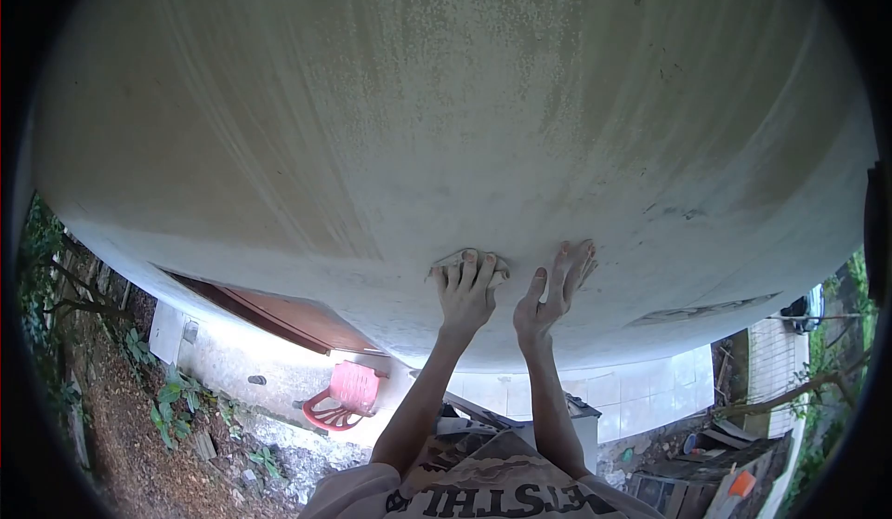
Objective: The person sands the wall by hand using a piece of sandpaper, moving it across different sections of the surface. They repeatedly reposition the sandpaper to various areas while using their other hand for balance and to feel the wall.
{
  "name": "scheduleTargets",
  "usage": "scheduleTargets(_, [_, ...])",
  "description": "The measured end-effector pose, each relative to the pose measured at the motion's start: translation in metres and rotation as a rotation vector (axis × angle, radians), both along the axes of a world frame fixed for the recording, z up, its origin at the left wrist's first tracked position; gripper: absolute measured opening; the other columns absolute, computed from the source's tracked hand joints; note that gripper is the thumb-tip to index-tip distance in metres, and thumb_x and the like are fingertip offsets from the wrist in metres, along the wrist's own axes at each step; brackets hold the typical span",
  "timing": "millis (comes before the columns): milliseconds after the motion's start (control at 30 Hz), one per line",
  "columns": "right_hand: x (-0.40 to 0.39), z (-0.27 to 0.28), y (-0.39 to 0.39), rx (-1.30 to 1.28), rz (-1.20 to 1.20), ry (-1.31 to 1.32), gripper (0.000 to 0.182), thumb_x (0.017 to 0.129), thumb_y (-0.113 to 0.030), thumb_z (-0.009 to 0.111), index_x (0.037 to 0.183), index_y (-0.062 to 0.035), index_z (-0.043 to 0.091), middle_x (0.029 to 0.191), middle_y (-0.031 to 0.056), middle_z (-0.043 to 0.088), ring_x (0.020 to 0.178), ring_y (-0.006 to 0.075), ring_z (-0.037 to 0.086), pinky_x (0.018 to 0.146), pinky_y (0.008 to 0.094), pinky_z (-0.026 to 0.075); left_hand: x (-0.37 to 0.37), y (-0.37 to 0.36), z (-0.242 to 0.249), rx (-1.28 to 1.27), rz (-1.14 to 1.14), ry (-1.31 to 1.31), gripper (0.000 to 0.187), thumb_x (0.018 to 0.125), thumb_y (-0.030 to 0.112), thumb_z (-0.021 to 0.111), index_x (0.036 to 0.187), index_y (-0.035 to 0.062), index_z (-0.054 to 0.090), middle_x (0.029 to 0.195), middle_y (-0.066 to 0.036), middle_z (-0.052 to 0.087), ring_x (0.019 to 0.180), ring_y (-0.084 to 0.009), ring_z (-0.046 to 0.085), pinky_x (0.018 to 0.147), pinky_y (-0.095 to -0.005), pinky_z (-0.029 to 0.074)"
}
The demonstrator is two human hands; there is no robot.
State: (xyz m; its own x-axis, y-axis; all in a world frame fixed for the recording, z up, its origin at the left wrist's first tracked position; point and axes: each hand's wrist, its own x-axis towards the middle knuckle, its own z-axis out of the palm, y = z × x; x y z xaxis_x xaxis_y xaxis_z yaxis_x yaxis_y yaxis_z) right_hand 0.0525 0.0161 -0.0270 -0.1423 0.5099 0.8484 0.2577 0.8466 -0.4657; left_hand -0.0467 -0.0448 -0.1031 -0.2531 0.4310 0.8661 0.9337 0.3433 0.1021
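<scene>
Wall (446, 129) pale and streaky, pink chair (354, 386) and leaf-strewn ground (172, 468) below.

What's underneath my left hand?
A pale, crumpled sheet, perhaps cloth or paper, pokes out around your left hand, against the wall. The hand hides its middle and the wall behind.

Apparent cloth (444, 263), partly hidden beneath left hand (467, 294)
</scene>
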Motion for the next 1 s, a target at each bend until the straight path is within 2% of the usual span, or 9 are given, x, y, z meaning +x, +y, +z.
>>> scheduleTargets(67, [0.001, 0.001, 0.002, 0.011, -0.003, -0.010, 0.039, 0.087, -0.013, 0.041, 0.125, -0.0038, 0.043, 0.136, 0.0239, 0.024, 0.129, 0.0366, 0.017, 0.102, 0.0539, 0.008, -0.008, -0.008, -0.015, -0.044, -0.041, -0.014, 0.051, 0.079, 0.020, 0.049, 0.128, 0.0112, 0.039, 0.140, -0.017, 0.020, 0.130, -0.0386, 0.009, 0.099, -0.0603, 0.003])
scheduleTargets(167, [0.003, 0.001, 0.001, 0.035, -0.014, -0.042, 0.040, 0.089, -0.014, 0.039, 0.127, -0.0036, 0.040, 0.137, 0.0230, 0.023, 0.129, 0.0365, 0.016, 0.103, 0.0529, 0.009, -0.022, -0.018, 0.028, -0.032, -0.038, 0.064, 0.049, 0.082, 0.022, 0.045, 0.129, 0.0082, 0.038, 0.140, -0.019, 0.018, 0.130, -0.0388, 0.007, 0.099, -0.0595, 0.001])
scheduleTargets(333, [-0.002, 0.001, 0.001, 0.055, -0.032, -0.029, 0.041, 0.090, -0.016, 0.038, 0.129, -0.0029, 0.037, 0.138, 0.0225, 0.021, 0.130, 0.0364, 0.015, 0.103, 0.0523, 0.009, -0.043, -0.035, 0.202, 0.123, 0.018, 0.010, 0.052, 0.087, 0.026, 0.035, 0.134, 0.0054, 0.027, 0.141, -0.021, 0.012, 0.131, -0.0386, 0.003, 0.101, -0.0556, -0.002])
scheduleTargets(433, [-0.005, -0.002, 0.002, 0.042, -0.050, -0.025, 0.041, 0.090, -0.016, 0.038, 0.129, -0.0026, 0.036, 0.139, 0.0225, 0.020, 0.130, 0.0367, 0.014, 0.103, 0.0524, 0.008, -0.049, -0.034, 0.198, 0.130, 0.072, 0.065, 0.052, 0.087, 0.025, 0.033, 0.135, 0.0051, 0.024, 0.141, -0.022, 0.011, 0.131, -0.0388, 0.002, 0.102, -0.0533, -0.004])
scheduleTargets(600, [-0.007, -0.004, 0.004, 0.073, -0.060, -0.008, 0.042, 0.090, -0.016, 0.038, 0.129, -0.0017, 0.035, 0.139, 0.0225, 0.019, 0.130, 0.0377, 0.013, 0.103, 0.0528, 0.007, -0.044, -0.033, 0.011, 0.042, -0.008, 0.046, 0.055, 0.083, 0.021, 0.044, 0.133, 0.0048, 0.027, 0.141, -0.023, 0.008, 0.131, -0.0399, 0.001, 0.098, -0.0611, -0.004])
scheduleTargets(700, [-0.007, -0.005, 0.003, 0.060, -0.045, -0.015, 0.042, 0.090, -0.016, 0.038, 0.129, -0.0013, 0.035, 0.139, 0.0225, 0.018, 0.130, 0.0378, 0.012, 0.103, 0.0528, 0.006, -0.040, -0.038, -0.022, -0.004, 0.008, -0.080, 0.058, 0.074, 0.019, 0.053, 0.130, 0.0169, 0.037, 0.141, -0.014, 0.020, 0.128, -0.0389, 0.013, 0.096, -0.0633, 0.008])
scheduleTargets(800, [-0.006, -0.003, 0.003, 0.056, -0.050, -0.018, 0.042, 0.090, -0.016, 0.038, 0.129, -0.0012, 0.034, 0.139, 0.0222, 0.018, 0.130, 0.0377, 0.012, 0.103, 0.0528, 0.006, -0.041, -0.034, 0.041, 0.070, 0.006, -0.041, 0.055, 0.084, 0.022, 0.044, 0.134, 0.0059, 0.027, 0.142, -0.021, 0.007, 0.130, -0.0402, -0.001, 0.098, -0.0608, -0.004])
scheduleTargets(933, [-0.009, -0.002, 0.000, 0.045, -0.057, 0.010, 0.042, 0.090, -0.016, 0.038, 0.130, -0.0014, 0.034, 0.139, 0.0217, 0.018, 0.130, 0.0375, 0.012, 0.103, 0.0531, 0.006, -0.051, -0.046, 0.199, 0.010, 0.059, 0.006, 0.055, 0.085, 0.024, 0.041, 0.134, 0.0057, 0.026, 0.141, -0.021, 0.009, 0.131, -0.0398, 0.001, 0.100, -0.0578, -0.003])
scheduleTargets(1000, [-0.010, 0.000, -0.002, 0.025, -0.060, 0.012, 0.043, 0.090, -0.016, 0.038, 0.130, -0.0015, 0.034, 0.139, 0.0215, 0.018, 0.130, 0.0374, 0.011, 0.103, 0.0531, 0.006, -0.052, -0.049, 0.221, 0.045, 0.035, 0.014, 0.054, 0.085, 0.024, 0.041, 0.134, 0.0059, 0.026, 0.141, -0.022, 0.010, 0.130, -0.0406, 0.001, 0.100, -0.0574, -0.002])
